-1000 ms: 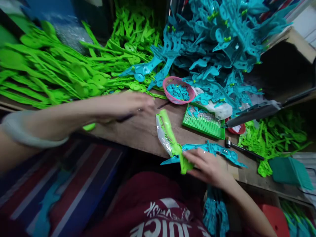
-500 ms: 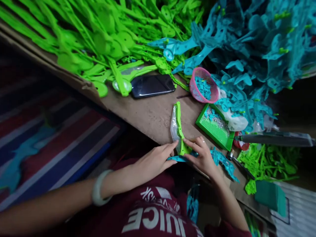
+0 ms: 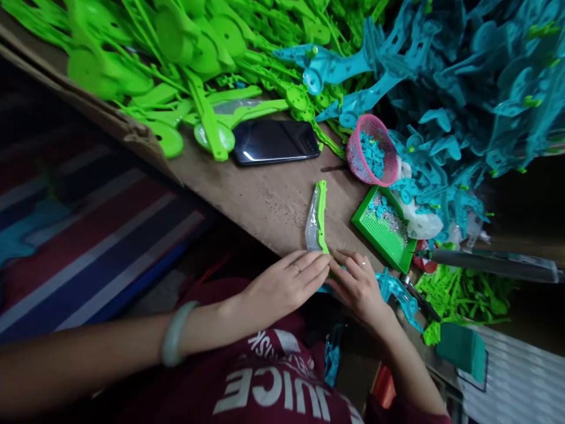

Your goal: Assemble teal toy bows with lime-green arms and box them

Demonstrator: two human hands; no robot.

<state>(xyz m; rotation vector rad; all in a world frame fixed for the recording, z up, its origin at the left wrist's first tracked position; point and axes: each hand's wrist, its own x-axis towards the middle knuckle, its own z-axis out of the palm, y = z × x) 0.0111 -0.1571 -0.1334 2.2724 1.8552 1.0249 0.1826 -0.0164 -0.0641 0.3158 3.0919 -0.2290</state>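
Note:
A bright green plastic piece with a clear curved blade (image 3: pixel 321 217) stands out beyond my fingertips, its lower end covered by both hands. My left hand (image 3: pixel 286 282), with a ring and a pale bangle at the wrist, has its fingers closed over that lower end. My right hand (image 3: pixel 359 285) meets it from the other side, fingers bent on the same piece. Bits of a blue plastic part (image 3: pixel 325 288) show beneath my hands; most of it is hidden.
A black phone (image 3: pixel 276 142) lies below the heap of green parts (image 3: pixel 194 41). To the right are a pink basket (image 3: pixel 355 154) of small blue pieces, a green tray (image 3: pixel 362 219), a blue heap (image 3: pixel 477 76) and a long grey tool (image 3: pixel 498 265).
My left hand has moved over the lower end of the green piece, its fingers now folded across it and meeting my right hand. The view has shifted slightly.

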